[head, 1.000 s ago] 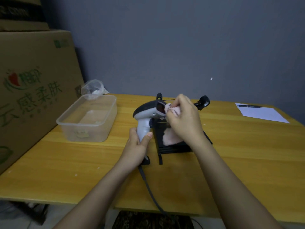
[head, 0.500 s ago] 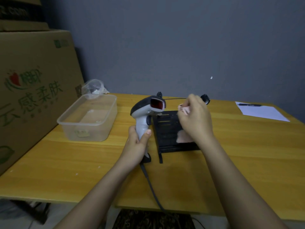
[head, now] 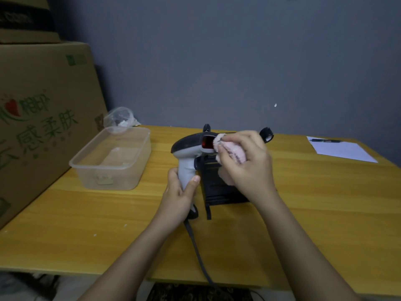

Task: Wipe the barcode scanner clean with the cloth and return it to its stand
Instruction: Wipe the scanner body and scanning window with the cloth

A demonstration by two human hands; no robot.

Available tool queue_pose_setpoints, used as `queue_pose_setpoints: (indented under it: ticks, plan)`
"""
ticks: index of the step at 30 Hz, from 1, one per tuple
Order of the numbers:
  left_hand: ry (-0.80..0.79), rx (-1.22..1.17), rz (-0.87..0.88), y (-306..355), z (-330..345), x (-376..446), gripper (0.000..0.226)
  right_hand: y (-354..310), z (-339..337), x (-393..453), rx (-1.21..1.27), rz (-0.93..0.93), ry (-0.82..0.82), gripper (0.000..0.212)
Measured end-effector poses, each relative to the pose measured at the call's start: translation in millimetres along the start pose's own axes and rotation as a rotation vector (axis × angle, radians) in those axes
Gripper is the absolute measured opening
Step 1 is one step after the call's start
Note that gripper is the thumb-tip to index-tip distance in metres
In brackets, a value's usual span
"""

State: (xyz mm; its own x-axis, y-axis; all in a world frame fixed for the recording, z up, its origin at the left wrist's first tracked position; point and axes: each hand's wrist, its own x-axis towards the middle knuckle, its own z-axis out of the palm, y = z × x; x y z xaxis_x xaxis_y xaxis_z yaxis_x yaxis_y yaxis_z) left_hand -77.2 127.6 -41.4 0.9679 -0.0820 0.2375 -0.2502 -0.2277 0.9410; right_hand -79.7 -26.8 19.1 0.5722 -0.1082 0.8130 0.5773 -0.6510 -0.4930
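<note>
The left hand (head: 180, 196), at the middle of the frame, is clenched around the grey handle of the barcode scanner (head: 188, 153), holding it upright above the wooden table (head: 86, 224), its cable trailing toward the lower edge. Just right of it, the right hand (head: 249, 161) grasps a bunched pink cloth (head: 230, 149), pressed against the scanner's red window. Behind both hands the black stand (head: 219, 187) sits on the table. A clear plastic container (head: 112, 159) lies at middle left beside a cardboard box (head: 41, 118); paper (head: 340, 151) and pen (head: 325, 140) at upper right.
</note>
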Motion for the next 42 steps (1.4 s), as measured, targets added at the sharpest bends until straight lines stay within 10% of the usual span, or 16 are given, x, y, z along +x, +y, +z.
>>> queue_pose_setpoints:
  ticks: [16, 20, 25, 42]
  plan:
    - [0.142, 0.148, 0.109, -9.4, 0.3, 0.2, 0.031, -2.1, -2.7, 20.3, -0.628, -0.392, -0.362, 0.002]
    - [0.129, 0.160, 0.101, -9.5, 3.0, 1.1, 0.028, 6.1, -17.1, 30.0, -0.136, 0.071, -0.506, 0.015]
    - [0.122, 0.147, 0.106, -2.1, 3.7, 4.9, 0.023, 19.4, -22.1, 16.2, 0.125, 0.321, -0.137, 0.032]
    - [0.138, 0.150, 0.077, -5.7, 0.4, 4.5, 0.031, 15.4, 2.0, 15.0, -0.610, -0.353, -0.187, 0.015]
